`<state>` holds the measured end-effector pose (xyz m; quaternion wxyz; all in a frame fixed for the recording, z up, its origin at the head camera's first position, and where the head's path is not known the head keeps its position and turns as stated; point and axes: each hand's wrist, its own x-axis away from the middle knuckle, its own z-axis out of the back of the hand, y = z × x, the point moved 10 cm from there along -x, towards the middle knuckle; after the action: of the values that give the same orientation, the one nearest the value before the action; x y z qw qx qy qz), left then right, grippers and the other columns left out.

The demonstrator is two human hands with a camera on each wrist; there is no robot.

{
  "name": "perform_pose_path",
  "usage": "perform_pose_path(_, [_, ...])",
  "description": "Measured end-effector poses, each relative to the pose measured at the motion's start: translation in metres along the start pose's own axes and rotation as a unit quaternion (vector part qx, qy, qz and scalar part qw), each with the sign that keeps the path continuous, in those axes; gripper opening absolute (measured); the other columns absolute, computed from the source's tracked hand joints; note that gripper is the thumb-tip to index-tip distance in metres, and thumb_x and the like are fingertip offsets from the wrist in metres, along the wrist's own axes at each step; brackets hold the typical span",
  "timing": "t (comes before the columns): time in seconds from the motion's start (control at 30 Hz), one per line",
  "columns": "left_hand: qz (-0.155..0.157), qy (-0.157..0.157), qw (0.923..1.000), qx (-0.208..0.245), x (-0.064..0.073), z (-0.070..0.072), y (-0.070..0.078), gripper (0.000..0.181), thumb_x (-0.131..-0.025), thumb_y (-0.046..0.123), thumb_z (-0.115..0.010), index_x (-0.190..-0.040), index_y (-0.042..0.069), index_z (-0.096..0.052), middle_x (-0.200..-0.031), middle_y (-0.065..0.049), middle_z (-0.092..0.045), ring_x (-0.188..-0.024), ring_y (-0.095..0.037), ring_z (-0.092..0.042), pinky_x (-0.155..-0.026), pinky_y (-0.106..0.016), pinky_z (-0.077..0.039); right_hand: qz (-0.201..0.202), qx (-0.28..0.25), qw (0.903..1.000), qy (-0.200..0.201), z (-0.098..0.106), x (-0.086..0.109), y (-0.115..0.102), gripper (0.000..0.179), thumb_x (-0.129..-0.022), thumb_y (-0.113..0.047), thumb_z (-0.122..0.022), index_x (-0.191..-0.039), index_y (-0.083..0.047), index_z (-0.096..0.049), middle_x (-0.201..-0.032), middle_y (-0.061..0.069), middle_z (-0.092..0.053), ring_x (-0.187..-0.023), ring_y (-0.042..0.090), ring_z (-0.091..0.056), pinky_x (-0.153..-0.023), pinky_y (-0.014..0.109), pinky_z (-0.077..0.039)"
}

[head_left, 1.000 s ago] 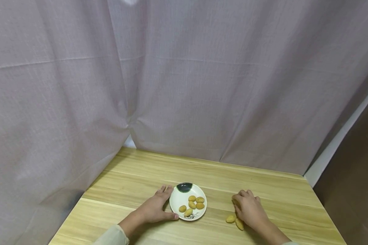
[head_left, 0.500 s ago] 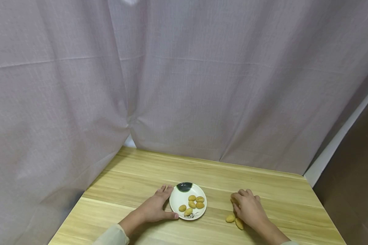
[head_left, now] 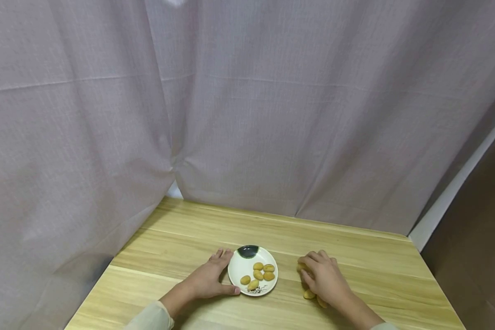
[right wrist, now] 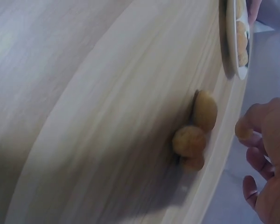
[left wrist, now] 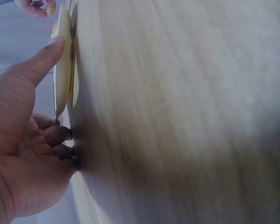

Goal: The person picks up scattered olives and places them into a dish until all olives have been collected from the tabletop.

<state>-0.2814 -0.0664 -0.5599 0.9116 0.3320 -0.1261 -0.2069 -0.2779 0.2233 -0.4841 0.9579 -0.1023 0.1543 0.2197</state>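
A small white plate [head_left: 247, 268] with a dark green patch on its rim bears several yellow-brown oval pieces [head_left: 258, 275]. My left hand [head_left: 208, 277] holds the plate at its left side, thumb at the near rim and fingers at the far left rim. In the left wrist view the thumb [left wrist: 46, 56] lies against the plate's edge. My right hand [head_left: 323, 277] pinches one yellow-brown oval piece [head_left: 301, 266] between thumb and fingertips, right of the plate. More oval pieces [right wrist: 189, 141] lie close together on the table under that hand, partly hidden by it in the head view.
The light wood-grain table [head_left: 206, 229] ends at grey curtains [head_left: 247, 137] behind and on the left. A dark brown surface [head_left: 474, 229] stands beyond the right edge.
My right hand has moved left toward the plate with the oval piece in its fingers, now covering more of the pieces on the table. The left hand and plate have stayed put.
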Motion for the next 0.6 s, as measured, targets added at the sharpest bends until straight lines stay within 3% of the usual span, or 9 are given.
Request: perform_pose_path(0.6, [0.003, 0.001, 1.0000, -0.001, 0.000, -0.001, -0.001, 0.121, -0.088, 0.066, -0.085, -0.175, 0.004, -0.028, -0.183, -0.021, -0.026, -0.171, -0.048, -0.019, -0.135, -0.071, -0.026, 0.047, -0.021, 0.9983, 0.025, -0.003, -0.014, -0.035, 0.028, -0.085, -0.015, -0.095, -0.110, -0.017, -0.083, -0.109, -0.007, -0.082, -0.095, 0.008, -0.058, -0.079, 0.028, -0.044])
